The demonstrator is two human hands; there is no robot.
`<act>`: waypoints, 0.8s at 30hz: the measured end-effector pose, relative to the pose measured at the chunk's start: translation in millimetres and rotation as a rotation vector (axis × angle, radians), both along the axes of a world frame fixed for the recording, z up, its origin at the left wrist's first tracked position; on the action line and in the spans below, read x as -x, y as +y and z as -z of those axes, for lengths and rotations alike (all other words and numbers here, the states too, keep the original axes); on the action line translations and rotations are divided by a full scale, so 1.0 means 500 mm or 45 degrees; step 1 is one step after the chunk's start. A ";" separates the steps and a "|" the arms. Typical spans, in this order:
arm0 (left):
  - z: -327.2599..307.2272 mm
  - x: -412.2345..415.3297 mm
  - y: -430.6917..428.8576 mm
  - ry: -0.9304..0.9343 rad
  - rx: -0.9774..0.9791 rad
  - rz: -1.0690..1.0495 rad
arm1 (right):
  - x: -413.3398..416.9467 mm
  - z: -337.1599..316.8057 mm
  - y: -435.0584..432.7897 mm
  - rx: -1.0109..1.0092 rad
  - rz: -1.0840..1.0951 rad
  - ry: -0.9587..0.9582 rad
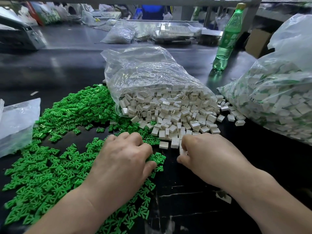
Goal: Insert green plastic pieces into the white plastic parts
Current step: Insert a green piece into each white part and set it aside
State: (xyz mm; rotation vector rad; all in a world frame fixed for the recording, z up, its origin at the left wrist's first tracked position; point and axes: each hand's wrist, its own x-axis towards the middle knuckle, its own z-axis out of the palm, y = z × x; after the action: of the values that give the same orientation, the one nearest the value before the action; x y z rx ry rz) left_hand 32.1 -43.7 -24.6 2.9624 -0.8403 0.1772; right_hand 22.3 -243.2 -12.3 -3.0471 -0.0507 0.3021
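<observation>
A wide heap of small green plastic pieces (55,159) covers the dark table on the left. White plastic parts (170,115) spill from an open clear bag (143,75) in the middle. My left hand (123,159) lies knuckles-up on the green heap's right edge, its fingers curled down into the pieces; what it holds is hidden. My right hand (207,154) sits at the near edge of the white pile, fingers curled round a white part (181,150) that shows between them.
A large filled bag of white parts with green inserts (273,102) stands at the right. A green soda bottle (227,39) is upright behind it. A flat clear bag (16,122) lies at the left edge. One loose white part (223,196) lies near my right forearm.
</observation>
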 end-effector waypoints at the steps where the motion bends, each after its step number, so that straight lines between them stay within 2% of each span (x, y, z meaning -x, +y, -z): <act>1: 0.000 0.000 -0.001 -0.018 0.018 0.010 | -0.001 0.000 0.000 0.004 0.018 -0.005; 7: 0.010 -0.006 0.004 -0.112 0.172 0.050 | -0.005 0.009 0.006 0.034 -0.008 -0.057; 13: 0.001 0.001 0.003 -0.095 0.588 -0.028 | -0.006 0.008 0.007 -0.090 -0.031 -0.141; 16: 0.002 0.006 0.005 -0.001 0.855 -0.076 | -0.004 0.007 0.013 -0.237 -0.073 -0.116; 20: 0.004 0.015 0.013 0.088 1.047 -0.148 | 0.002 -0.008 0.001 -0.361 -0.111 -0.208; 22: 0.003 0.018 0.016 0.206 1.142 -0.186 | 0.006 -0.023 -0.017 -0.306 -0.084 -0.179; 24: 0.004 0.018 0.020 0.313 1.196 -0.190 | 0.013 -0.028 -0.020 -0.170 -0.132 -0.048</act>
State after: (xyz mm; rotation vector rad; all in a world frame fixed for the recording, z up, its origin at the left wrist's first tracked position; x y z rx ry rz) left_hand 23.3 -33.5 -26.6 2.0926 -0.3458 0.1511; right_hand 16.1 -253.4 1.9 -2.9225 -0.2221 0.2375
